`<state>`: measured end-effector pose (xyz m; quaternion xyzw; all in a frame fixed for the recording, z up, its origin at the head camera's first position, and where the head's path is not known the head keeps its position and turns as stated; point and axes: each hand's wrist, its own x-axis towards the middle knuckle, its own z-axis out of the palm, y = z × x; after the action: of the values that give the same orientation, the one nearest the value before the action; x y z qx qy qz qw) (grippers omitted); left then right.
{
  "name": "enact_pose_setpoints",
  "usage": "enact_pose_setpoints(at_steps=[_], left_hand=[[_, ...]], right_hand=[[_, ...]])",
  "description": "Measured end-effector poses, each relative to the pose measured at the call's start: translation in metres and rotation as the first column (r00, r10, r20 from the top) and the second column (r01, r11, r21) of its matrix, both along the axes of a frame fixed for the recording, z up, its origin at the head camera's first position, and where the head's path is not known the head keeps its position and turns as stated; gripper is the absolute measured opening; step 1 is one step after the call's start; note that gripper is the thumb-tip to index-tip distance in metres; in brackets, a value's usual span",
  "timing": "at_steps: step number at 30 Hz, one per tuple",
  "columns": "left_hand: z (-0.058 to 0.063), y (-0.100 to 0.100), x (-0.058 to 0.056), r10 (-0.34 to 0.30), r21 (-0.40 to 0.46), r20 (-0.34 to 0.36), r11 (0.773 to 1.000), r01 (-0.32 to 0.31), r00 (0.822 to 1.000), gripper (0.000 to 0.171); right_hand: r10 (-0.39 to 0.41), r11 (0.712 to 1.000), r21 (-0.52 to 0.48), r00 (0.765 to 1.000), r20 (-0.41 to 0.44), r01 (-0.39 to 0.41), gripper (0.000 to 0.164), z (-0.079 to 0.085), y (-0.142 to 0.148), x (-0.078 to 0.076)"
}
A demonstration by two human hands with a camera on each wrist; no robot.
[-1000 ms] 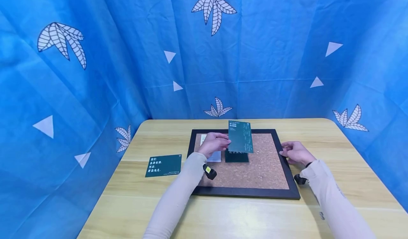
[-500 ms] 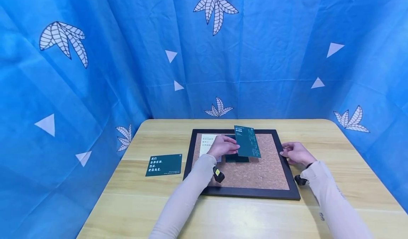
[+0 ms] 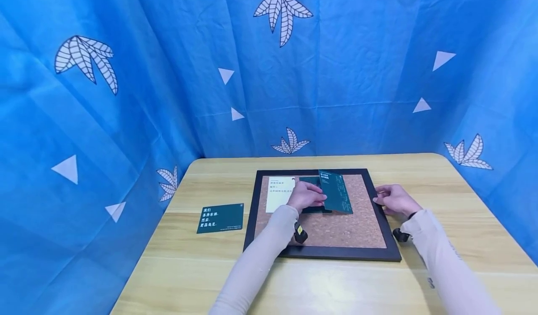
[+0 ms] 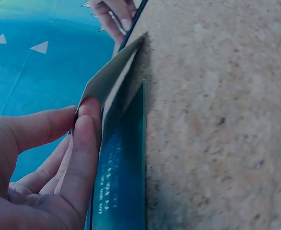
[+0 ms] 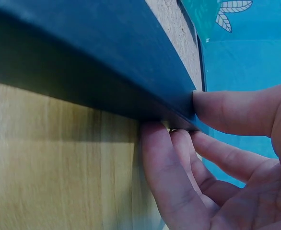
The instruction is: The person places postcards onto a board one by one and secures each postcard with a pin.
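My left hand (image 3: 306, 196) pinches a dark green postcard (image 3: 337, 191) with pale writing by its left edge, thumb on one side and fingers on the other. In the left wrist view the held postcard (image 4: 107, 79) is tilted, its far corner low over the cork. Another green postcard (image 4: 126, 187) lies on the cork board (image 3: 336, 253), partly hidden by the hand and held card. Left of it lies a white postcard (image 3: 279, 194) with dark writing. My right hand (image 3: 396, 199) grips the board's right edge, thumb on the black frame (image 5: 145, 62) and fingers against its outer side.
A loose green postcard (image 3: 220, 218) with white writing lies on the wooden table (image 3: 180, 268), left of the board. Blue patterned curtains (image 3: 357, 72) hang behind and at both sides of the table.
My left hand has moved right and lower with the green postcard, now near the cork just right of the lying green one. More of the white postcard shows. The right hand stays put.
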<state>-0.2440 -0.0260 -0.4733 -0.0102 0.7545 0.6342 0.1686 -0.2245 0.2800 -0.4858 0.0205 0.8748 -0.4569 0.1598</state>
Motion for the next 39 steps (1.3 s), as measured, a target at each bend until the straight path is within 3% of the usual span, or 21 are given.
enact_pose_setpoints(at_steps=[9,16,21,30,39], left_hand=[[-0.007,0.006,-0.001,0.045,-0.103,-0.033,0.994,-0.048,0.998,0.014],[-0.008,0.013,-0.001,0.031,-0.064,-0.017,0.997,-0.033,0.999,0.019],[-0.004,0.018,0.004,0.025,-0.109,-0.047,0.994,-0.030,0.999,0.019],[-0.001,0.025,0.010,-0.012,-0.310,-0.140,0.950,-0.033,0.990,0.020],[-0.012,0.037,0.003,-0.034,-0.367,-0.170,0.930,-0.031,0.985,0.020]], right_hand=[[0.005,1.000,0.007,1.000,-0.003,-0.005,0.057,0.002,0.000,-0.001],[0.005,1.000,0.014,1.000,-0.014,-0.005,0.056,0.005,-0.001,0.001],[-0.009,1.000,0.007,1.000,-0.009,0.009,0.055,0.005,-0.002,0.003],[0.003,1.000,0.005,1.000,-0.013,-0.003,0.056,0.002,-0.005,-0.001],[0.000,1.000,0.003,1.000,0.004,0.000,0.058,0.002,-0.001,0.002]])
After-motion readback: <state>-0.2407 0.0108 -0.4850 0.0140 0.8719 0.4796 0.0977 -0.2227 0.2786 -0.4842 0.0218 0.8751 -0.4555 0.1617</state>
